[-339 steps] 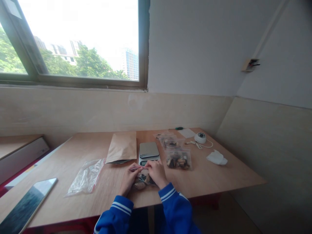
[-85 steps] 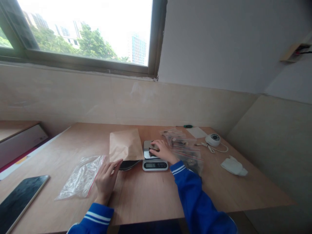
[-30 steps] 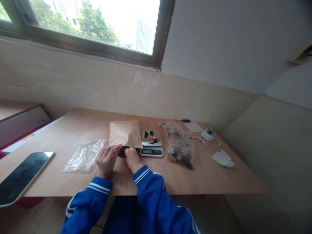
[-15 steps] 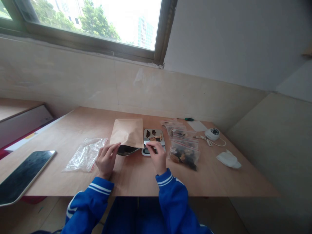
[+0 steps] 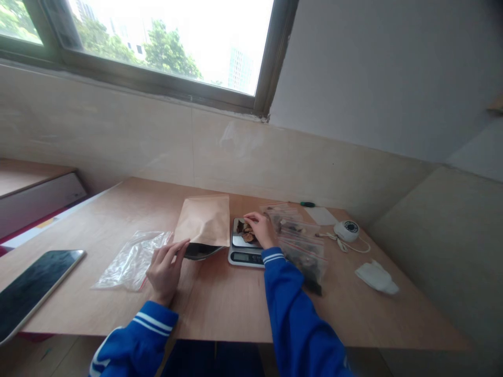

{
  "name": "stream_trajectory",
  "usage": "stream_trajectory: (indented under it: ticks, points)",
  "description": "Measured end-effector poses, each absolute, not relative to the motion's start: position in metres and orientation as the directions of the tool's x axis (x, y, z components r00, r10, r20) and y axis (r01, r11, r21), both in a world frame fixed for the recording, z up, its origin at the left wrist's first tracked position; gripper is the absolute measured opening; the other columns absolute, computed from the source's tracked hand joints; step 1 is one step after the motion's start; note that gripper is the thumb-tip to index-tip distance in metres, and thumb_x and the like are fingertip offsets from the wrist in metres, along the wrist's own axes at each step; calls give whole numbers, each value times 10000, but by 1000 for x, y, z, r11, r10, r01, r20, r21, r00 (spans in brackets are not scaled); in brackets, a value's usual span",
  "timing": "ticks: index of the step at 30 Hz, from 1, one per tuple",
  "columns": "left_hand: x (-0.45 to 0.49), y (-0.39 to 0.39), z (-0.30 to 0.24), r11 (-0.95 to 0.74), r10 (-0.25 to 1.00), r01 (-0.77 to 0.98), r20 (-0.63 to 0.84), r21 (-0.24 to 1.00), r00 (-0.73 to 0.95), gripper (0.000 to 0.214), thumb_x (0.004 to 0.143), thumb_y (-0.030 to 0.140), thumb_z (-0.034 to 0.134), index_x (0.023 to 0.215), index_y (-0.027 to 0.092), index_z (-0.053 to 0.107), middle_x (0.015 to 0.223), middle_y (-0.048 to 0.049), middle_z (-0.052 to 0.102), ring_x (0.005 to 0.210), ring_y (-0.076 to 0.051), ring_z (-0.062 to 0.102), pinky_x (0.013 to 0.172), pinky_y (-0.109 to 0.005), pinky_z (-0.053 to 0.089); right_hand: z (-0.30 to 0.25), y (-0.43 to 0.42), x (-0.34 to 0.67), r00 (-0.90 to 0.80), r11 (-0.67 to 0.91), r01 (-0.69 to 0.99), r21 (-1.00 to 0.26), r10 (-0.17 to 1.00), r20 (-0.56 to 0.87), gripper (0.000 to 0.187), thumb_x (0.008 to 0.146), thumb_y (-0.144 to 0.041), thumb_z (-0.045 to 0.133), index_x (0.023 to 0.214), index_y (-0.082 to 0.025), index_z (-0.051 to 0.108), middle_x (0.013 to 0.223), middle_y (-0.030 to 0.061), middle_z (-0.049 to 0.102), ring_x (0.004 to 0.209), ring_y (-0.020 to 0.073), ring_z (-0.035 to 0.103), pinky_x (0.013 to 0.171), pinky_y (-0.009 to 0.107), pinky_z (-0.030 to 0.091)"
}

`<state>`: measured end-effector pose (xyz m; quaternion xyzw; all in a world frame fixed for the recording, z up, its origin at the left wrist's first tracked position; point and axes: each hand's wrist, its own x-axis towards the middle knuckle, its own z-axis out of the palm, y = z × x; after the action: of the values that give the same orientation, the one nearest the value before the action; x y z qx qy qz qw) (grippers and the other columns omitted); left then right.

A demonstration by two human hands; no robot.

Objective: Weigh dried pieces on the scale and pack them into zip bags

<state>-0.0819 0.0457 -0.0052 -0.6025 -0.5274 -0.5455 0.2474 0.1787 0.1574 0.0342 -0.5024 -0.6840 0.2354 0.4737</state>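
My left hand [image 5: 163,272] had the near edge of the brown paper bag [image 5: 204,220] pinched between thumb and fingertips, at the left corner of its mouth, I judge so the upper layer stood off the lower one and the dark gap faced me. The bag lay flat just left of the scale [image 5: 245,258], a placing that likely made for a short reach between mouth and plate. My right hand [image 5: 264,230] was over the plate, its fingertips drawn close together above the dried brown pieces [image 5: 248,238]; I cannot tell whether a piece was caught between them. Those pieces lay in a loose group on the metal plate, with the display turned towards me, probably for easy reading. The filled clear bags [image 5: 302,256] overlapped in a row to the right, perhaps to save room, while a flat clear bag [image 5: 128,262] and a phone [image 5: 37,288] lay out to the left
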Motion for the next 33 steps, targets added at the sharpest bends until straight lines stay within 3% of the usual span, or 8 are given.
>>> stream_trajectory:
  ticks: [10,15,17,19,22,26,30,33]
  points:
    - [-81,45,-4,-339,377,897,915,283,-146,191,804,205,648,986,245,692,831,0,695,737,-133,605,715,-243,475,22,173,203,67,269,541,-797,931,359,183,782,-311,564,797,-158,664,827,92,718,793,218,664,758,345,514]
    - [-82,46,-5,-334,389,897,909,289,-148,196,805,206,647,992,248,692,821,-1,693,736,-136,608,710,-244,474,47,130,183,124,456,618,-641,749,651,232,868,-242,430,925,-162,640,984,103,662,980,210,589,912,376,443]
    - [-81,45,-5,-332,391,899,909,284,-143,198,804,205,649,992,250,693,814,1,692,730,-134,608,700,-240,472,57,100,164,6,589,536,-605,714,700,244,888,-188,385,942,-174,623,942,75,644,931,176,594,861,321,470]
    - [-81,45,-5,-336,399,898,907,283,-136,197,801,201,652,987,250,694,816,1,693,727,-133,607,693,-236,470,62,73,141,-305,731,423,-536,672,675,253,866,-123,385,892,-183,630,860,46,641,862,155,603,806,279,492]
    - [-80,44,-5,-338,425,894,895,295,-135,193,801,203,651,983,250,694,824,1,696,736,-135,608,699,-236,469,58,50,107,-598,765,458,-453,642,479,325,826,-45,392,1021,-161,625,973,69,653,950,166,599,860,291,495]
    - [-81,45,-9,-303,435,893,882,333,-182,168,835,230,610,983,234,687,773,6,682,639,-113,582,633,-222,449,48,47,73,-590,652,673,-349,758,278,379,835,-21,378,1154,-92,570,1097,132,631,1039,203,581,878,312,507]
    - [-81,47,-11,-189,535,918,821,348,-201,169,865,283,552,962,221,676,766,-4,666,668,-140,570,609,-244,422,42,49,54,-616,675,650,-349,737,278,439,851,-22,361,1266,-74,492,1214,131,589,1149,188,531,959,282,473]
    - [-81,48,-9,-78,566,908,768,412,-300,192,873,267,497,954,191,654,841,-48,647,811,-195,579,746,-301,439,35,49,50,-619,678,640,-361,734,281,478,831,-9,361,1298,-37,460,1272,163,551,1216,196,482,1022,302,435]
